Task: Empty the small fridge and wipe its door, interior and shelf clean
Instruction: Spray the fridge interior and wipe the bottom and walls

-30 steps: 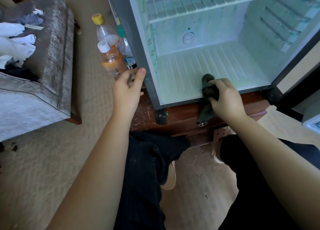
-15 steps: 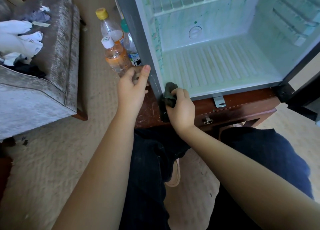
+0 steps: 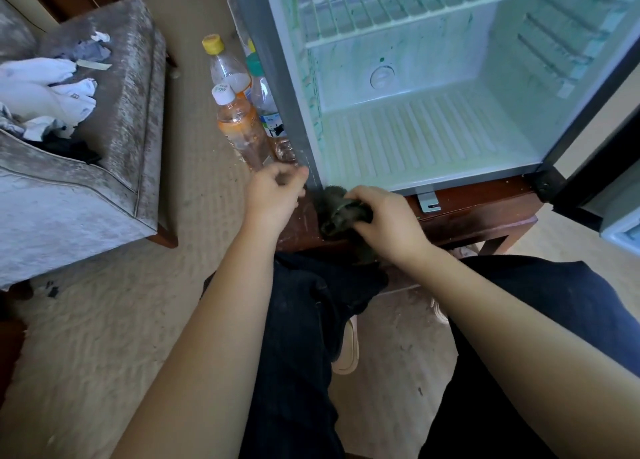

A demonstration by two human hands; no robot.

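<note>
The small fridge (image 3: 298, 112) stands open on a low wooden table (image 3: 485, 209). Its white interior floor (image 3: 426, 136) holds nothing and shows green stains, and a wire shelf (image 3: 415, 11) sits above. My right hand (image 3: 388, 223) grips a dark cloth (image 3: 332, 209) at the fridge's bottom left front corner, on the table top. My left hand (image 3: 273, 195) hovers beside the grey left frame with fingers curled, holding nothing. The open door's edge (image 3: 595, 167) shows at the right.
Three plastic bottles stand left of the fridge: an orange drink (image 3: 239, 129), a yellow-capped one (image 3: 225, 67) and a green-capped one (image 3: 263, 95). A grey upholstered stool (image 3: 114, 140) with white and dark clothes (image 3: 45, 91) is at the left. My dark-trousered legs are below.
My right hand swept the cloth from the middle of the fridge's front edge to its bottom left corner and down onto the table. My left hand lifted off the frame and curled.
</note>
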